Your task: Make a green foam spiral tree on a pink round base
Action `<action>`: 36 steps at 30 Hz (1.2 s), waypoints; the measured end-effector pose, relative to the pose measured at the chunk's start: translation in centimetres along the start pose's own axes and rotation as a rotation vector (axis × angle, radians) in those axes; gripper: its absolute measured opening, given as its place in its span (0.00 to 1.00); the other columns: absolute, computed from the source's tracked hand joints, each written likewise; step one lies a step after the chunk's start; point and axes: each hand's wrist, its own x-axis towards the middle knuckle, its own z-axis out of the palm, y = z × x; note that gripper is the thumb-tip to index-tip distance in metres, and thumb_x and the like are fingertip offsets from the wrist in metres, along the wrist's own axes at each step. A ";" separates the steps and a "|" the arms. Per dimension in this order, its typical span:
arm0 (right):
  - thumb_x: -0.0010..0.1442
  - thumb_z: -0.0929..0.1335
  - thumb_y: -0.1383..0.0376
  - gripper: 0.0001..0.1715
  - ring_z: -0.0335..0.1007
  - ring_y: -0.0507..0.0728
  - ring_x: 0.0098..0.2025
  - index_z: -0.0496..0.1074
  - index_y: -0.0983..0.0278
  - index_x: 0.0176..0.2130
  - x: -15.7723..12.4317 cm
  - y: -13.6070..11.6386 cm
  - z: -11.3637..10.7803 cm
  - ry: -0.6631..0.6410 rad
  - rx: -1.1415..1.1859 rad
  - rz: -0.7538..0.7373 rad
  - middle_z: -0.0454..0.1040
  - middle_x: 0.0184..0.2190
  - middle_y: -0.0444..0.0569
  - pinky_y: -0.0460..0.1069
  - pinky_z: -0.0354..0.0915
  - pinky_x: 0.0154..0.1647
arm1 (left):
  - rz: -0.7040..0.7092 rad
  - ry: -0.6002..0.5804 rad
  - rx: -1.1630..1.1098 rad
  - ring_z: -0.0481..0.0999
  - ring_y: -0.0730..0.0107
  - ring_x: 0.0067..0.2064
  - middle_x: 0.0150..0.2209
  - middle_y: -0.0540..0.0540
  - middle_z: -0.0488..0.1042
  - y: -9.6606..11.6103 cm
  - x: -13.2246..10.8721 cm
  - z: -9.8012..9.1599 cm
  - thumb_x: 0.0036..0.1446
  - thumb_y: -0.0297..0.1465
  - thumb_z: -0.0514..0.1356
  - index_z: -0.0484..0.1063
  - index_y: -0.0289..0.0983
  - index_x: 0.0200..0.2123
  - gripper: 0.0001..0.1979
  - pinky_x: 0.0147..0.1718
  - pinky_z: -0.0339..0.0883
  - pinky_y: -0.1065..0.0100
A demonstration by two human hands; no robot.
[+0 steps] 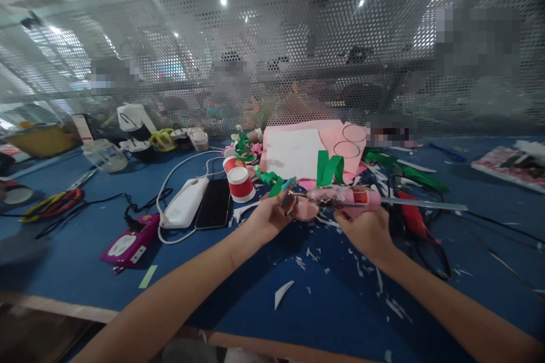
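My right hand (368, 227) is wrapped round the grip of a pink hot glue gun (332, 197). A long translucent glue stick (426, 203) sticks out of its rear, and its nozzle points left. The fingers of my left hand (272, 216) are pinched together right at the nozzle. They hold a green ribbon sprig (268, 177) with leaves trailing to the upper left. A small light-blue bit (289, 183) shows at the fingertips; I cannot tell what it is. Below the gun lies a pink paper disc (306, 210).
Red-and-white paper cups (241, 185), a black phone (214, 204), a white power bank (185, 203) and a purple power strip (131, 241) stand left. Behind are pink and white sheets (293, 153) with green ribbon (330, 168). Red-handled scissors (415, 215) lie right among paper scraps.
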 end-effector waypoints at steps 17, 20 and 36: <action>0.50 0.63 0.61 0.11 0.73 0.61 0.36 0.71 0.62 0.32 0.4 -0.6 -0.8 -0.026 0.088 0.007 0.74 0.30 0.52 0.55 0.68 0.41 | -0.008 0.029 0.008 0.74 0.73 0.30 0.27 0.49 0.75 0.2 -0.5 0.5 0.55 0.22 0.58 0.73 0.37 0.40 0.10 0.34 0.68 0.68; 0.49 0.63 0.61 0.09 0.73 0.61 0.33 0.70 0.62 0.28 0.8 -0.5 -1.0 -0.019 0.064 0.023 0.73 0.27 0.51 0.54 0.69 0.39 | 0.018 0.050 0.045 0.74 0.73 0.30 0.27 0.49 0.74 0.3 -0.1 0.3 0.55 0.22 0.57 0.73 0.35 0.38 0.08 0.34 0.68 0.68; 0.45 0.70 0.57 0.38 0.66 0.73 0.46 0.59 0.82 0.47 6.7 4.7 -4.9 -0.101 -0.194 0.476 0.67 0.41 0.76 0.56 0.61 0.43 | 0.610 -0.067 0.534 0.75 0.70 0.33 0.27 0.52 0.74 0.8 1.6 -0.6 0.33 0.19 0.68 0.70 0.36 0.33 0.20 0.39 0.66 0.67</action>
